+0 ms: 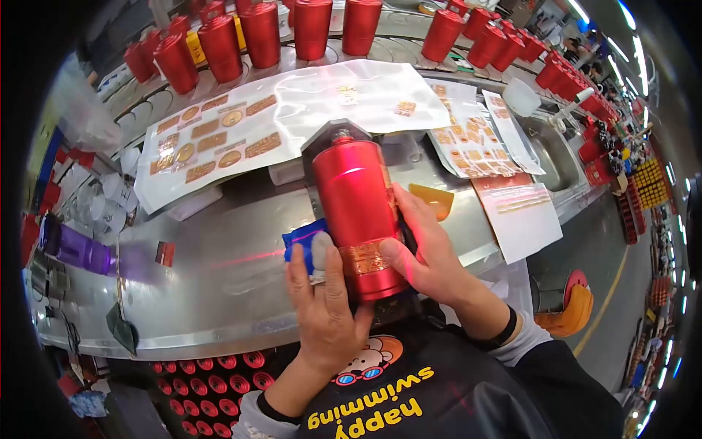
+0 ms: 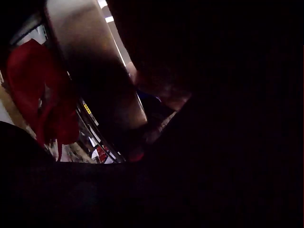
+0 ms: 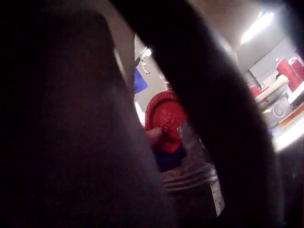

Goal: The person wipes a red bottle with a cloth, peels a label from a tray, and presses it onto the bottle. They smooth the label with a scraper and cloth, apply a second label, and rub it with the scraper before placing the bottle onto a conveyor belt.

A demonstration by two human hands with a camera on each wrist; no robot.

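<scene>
A glossy red bottle (image 1: 355, 197) with a bare metallic neck and a gold-patterned label (image 1: 365, 257) near its base lies in a dark holder (image 1: 313, 150), neck away from me. My right hand (image 1: 431, 252) grips its lower right side, thumb over the label. My left hand (image 1: 327, 307) is at the lower left, fingers extended along the bottle and thumb near its base. A blue cloth-like piece (image 1: 301, 240) and a whitish bit show behind the left fingers. In the right wrist view the round red base (image 3: 166, 118) shows; the left wrist view is mostly dark.
Sheets of gold labels (image 1: 212, 139) lie across the steel bench (image 1: 212, 293), with more label sheets (image 1: 472, 139) at the right. Red bottles (image 1: 311, 29) stand on the conveyor behind. An amber scraper-like piece (image 1: 433, 199), a purple container (image 1: 77, 245) and a sink (image 1: 552, 154) are around.
</scene>
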